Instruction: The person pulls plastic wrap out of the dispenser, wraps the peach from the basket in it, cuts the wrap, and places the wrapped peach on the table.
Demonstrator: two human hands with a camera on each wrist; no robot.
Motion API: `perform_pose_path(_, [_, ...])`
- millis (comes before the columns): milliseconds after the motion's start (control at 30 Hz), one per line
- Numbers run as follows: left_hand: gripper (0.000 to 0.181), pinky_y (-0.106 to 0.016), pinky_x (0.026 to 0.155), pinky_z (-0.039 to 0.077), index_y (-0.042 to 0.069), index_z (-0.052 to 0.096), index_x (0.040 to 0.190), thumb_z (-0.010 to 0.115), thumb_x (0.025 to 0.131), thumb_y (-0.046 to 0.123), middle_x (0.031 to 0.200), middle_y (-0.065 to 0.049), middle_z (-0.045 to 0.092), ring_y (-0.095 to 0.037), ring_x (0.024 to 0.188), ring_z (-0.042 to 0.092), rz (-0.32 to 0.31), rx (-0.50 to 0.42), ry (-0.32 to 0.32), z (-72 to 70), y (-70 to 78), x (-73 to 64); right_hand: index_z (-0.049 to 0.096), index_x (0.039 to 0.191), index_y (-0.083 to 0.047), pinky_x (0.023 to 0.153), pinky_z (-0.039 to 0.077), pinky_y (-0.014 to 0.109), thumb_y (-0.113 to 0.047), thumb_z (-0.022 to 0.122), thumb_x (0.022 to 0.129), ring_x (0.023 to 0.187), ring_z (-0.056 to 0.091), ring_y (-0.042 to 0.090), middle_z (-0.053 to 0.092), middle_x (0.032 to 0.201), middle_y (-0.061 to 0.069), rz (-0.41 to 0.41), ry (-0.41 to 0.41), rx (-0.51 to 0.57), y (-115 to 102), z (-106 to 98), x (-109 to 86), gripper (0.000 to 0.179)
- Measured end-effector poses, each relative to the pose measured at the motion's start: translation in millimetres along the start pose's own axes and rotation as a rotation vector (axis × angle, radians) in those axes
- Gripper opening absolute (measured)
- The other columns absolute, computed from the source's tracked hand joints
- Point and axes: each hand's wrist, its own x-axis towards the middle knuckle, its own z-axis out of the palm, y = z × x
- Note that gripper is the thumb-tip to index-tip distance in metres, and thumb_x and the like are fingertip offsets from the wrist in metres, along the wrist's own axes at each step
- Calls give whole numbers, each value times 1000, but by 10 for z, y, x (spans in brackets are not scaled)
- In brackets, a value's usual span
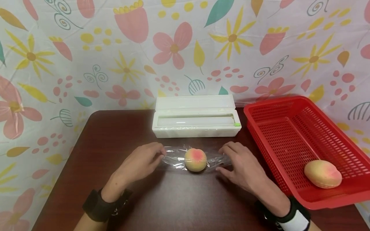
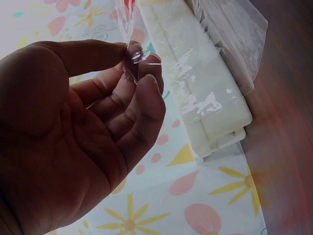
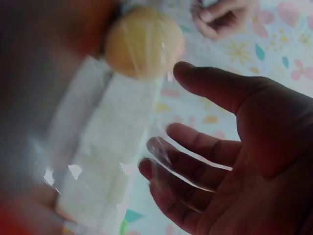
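Note:
A yellow peach with a pink blush (image 1: 195, 159) lies on a sheet of clear cling film (image 1: 174, 158) in the middle of the table, and the film reaches out to both sides of it. At the left end, my left hand (image 1: 141, 162) pinches the film between thumb and fingertips; the left wrist view shows the gathered film (image 2: 128, 24) rising from that pinch. On the other side, my right hand (image 1: 244, 165) is at the film's right end. Its thumb (image 3: 210, 83) stands well apart from the loosely bent fingers, with film in front of the fingertips.
Behind the peach stands a white cling film box (image 1: 196, 132), lid up, with a roll inside and a green slider at its right end. A red basket (image 1: 249, 112) holding another peach (image 1: 322, 174) is at the right. Flowered cloth (image 1: 173, 48) backs the brown table (image 1: 179, 205).

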Motion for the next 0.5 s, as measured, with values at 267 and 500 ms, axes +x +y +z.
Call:
perform_pose_path(267, [17, -30, 86, 58, 20, 71, 109, 72, 98, 7, 105, 13, 70, -5, 97, 67, -5, 3, -8, -5, -4, -2, 72, 94, -12, 85, 48, 45, -21, 92, 78, 92, 64, 23, 69, 95, 0, -128, 118, -10, 7, 248, 25, 27])
perform_pose_path(500, [13, -32, 88, 58, 19, 73, 108, 72, 99, 9, 105, 13, 70, -6, 99, 68, -6, -10, -20, -13, -2, 5, 70, 85, -12, 82, 46, 43, -7, 81, 81, 85, 62, 23, 67, 89, 0, -115, 143, -60, 54, 276, 29, 12])
